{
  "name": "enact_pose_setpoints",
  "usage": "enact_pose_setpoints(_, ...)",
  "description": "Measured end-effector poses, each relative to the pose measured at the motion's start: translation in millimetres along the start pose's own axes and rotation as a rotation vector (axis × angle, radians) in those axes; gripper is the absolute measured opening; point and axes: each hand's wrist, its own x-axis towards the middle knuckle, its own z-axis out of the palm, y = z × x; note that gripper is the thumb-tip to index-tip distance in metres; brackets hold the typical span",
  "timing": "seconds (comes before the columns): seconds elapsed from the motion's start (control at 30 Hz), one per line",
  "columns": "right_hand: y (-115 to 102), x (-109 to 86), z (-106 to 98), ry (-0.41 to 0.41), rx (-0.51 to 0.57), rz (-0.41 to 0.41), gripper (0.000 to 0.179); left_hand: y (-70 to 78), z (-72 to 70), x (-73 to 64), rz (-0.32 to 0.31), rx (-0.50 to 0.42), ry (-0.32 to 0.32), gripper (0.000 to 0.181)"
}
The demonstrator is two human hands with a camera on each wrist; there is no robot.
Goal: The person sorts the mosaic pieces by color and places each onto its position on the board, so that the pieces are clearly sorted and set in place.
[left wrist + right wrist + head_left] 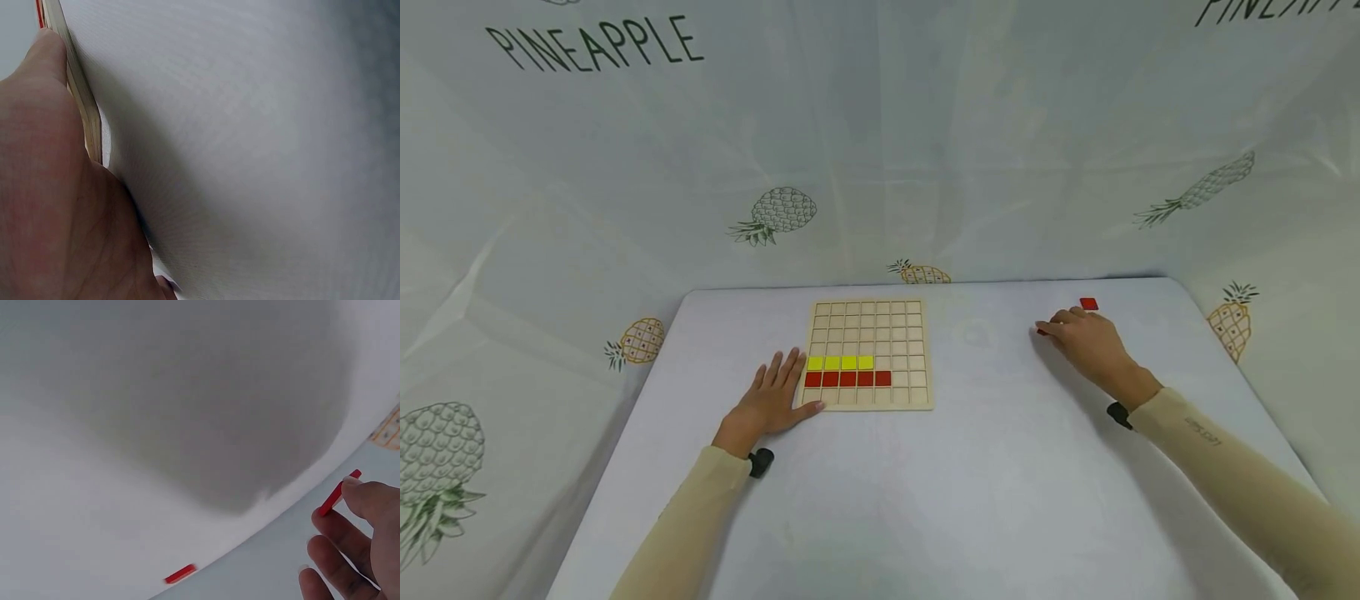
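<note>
A square wooden grid board (917, 340) lies on the table. Several yellow tiles (832, 363) fill part of one row, and several red tiles (847, 379) sit in the row below. My left hand (766, 404) rests flat with spread fingers at the board's left side, its thumb at the near left corner. In the left wrist view that thumb lies along the board's edge (92, 134). Off to the right, my right hand (1086, 343) pinches a red tile (339, 494) between thumb and forefinger, above the table. Another red tile (1088, 304) lies just beyond this hand.
The white table (925, 500) has its far edge against a hanging cloth (880, 150) printed with pineapples. That cloth also flanks the table on both sides. Dark bands (760, 462) show at both wrists.
</note>
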Motion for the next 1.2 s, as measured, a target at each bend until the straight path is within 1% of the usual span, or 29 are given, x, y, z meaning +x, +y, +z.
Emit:
enact_pose_setpoints(0.17, -22, 9.5, -2, 0.029, 0.019, -0.052, 0.038, -3.3, 5.2, 3.0, 0.001, -0.005, 0.018, 0.104)
enact_pose_setpoints(0.3, -38, 15.8, -1, 0.084, 0.049, -0.100, 0.037, -3.2, 5.0, 4.4, -0.005, -0.011, 0.015, 0.106)
enact_pose_setpoints(0.47, -60, 22.9, 1, 0.147, 0.057, -0.162, 0.037, -2.7, 3.9, 4.8, -0.007, -0.009, 0.013, 0.104)
enact_pose_setpoints(0.73, -95, 32.8, 5, 0.141, 0.046, -0.203, 0.038, -0.3, 1.4, 1.5, -0.006, -0.016, 0.007, 0.103)
enact_pose_setpoints(1.07, -129, 42.3, 11, 0.141, 0.058, -0.266, 0.031, 5.7, -5.7, -3.6, -0.011, -0.010, -0.014, 0.104)
enact_pose_setpoints(1.2, -143, 45.7, 11, 0.137, 0.067, -0.286, 0.031, 4.0, -2.7, -0.9, -0.015, -0.012, 0.000, 0.103)
